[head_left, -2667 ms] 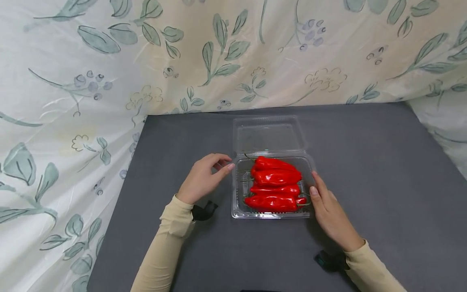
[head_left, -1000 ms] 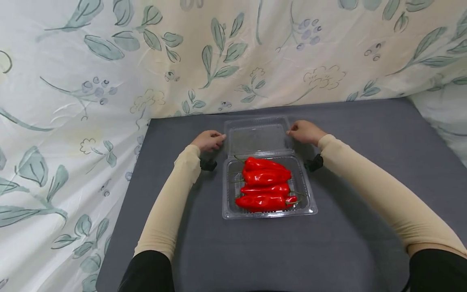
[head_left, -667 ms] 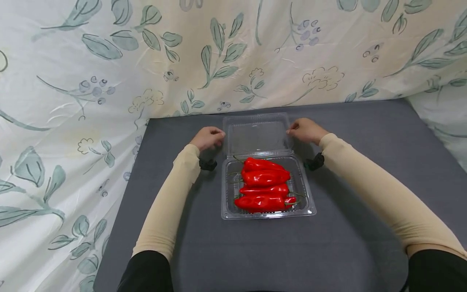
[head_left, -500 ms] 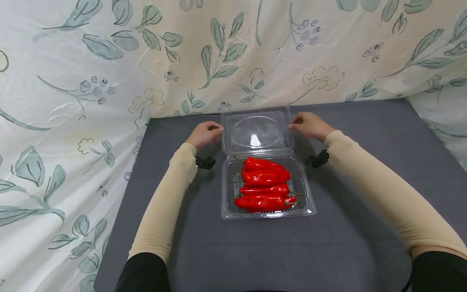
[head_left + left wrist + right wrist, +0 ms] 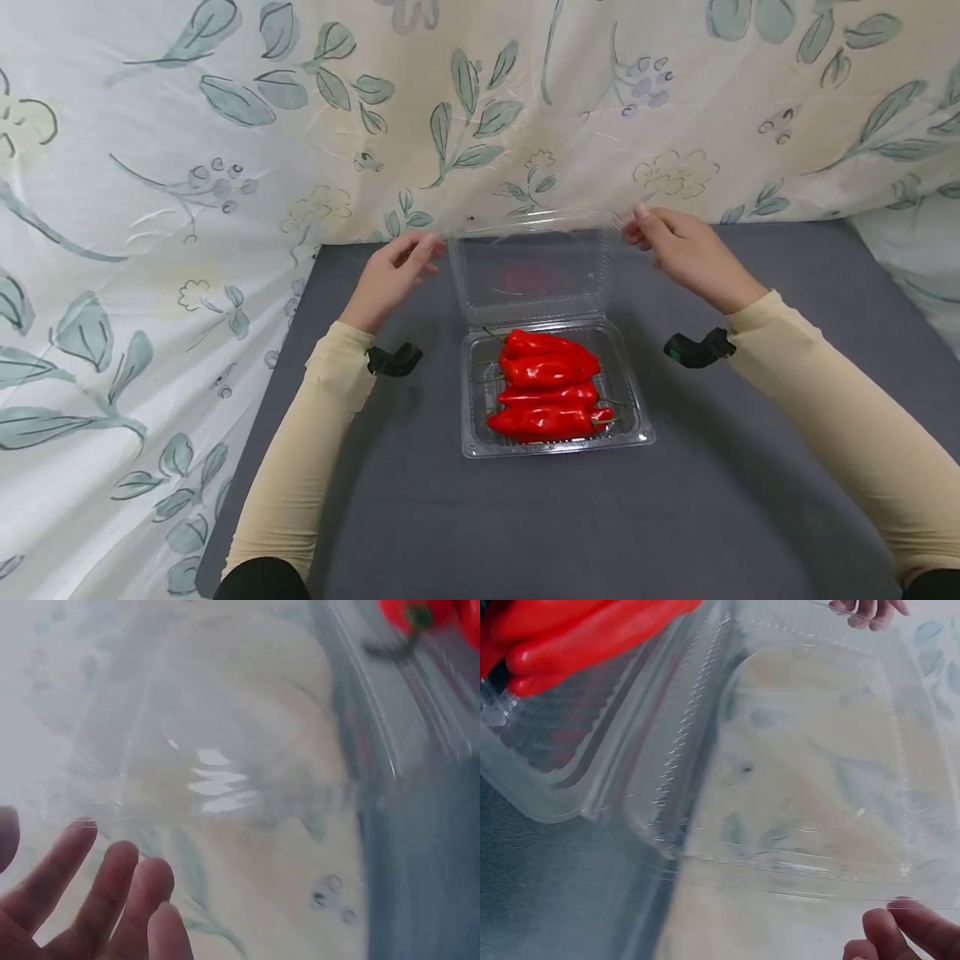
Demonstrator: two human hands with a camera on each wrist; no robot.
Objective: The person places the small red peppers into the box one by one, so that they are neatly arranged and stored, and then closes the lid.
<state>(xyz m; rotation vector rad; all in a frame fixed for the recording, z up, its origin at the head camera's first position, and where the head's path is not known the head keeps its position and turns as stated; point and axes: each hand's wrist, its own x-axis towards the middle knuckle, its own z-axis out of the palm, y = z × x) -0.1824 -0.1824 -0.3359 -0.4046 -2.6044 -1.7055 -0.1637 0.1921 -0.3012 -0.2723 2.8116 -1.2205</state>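
On the dark cloth, a clear plastic clamshell container [image 5: 480, 446] has several red peppers [image 5: 551, 369] lying side by side in its base. Its hinged clear lid [image 5: 532, 267] is tilted up from the table at the back. My left hand [image 5: 390, 275] is at the lid's left edge, and in the left wrist view one fingertip touches the rim with the fingers spread. At the other side, fingertips of my right hand [image 5: 686, 250] touch the lid's right edge; in the right wrist view the fingers [image 5: 922, 926] are loosely bent. My right thumb is outside that wrist view.
A floral curtain [image 5: 480, 108] hangs behind the table and along its left side. The dark grey cloth [image 5: 510, 525] covers the table. Black wrist devices [image 5: 697, 348] sit beneath both forearms.
My hands came from beside the container to the lid's two sides. The lid has risen from lying back on the table to a steeper tilt. Both hands have moved up with it.
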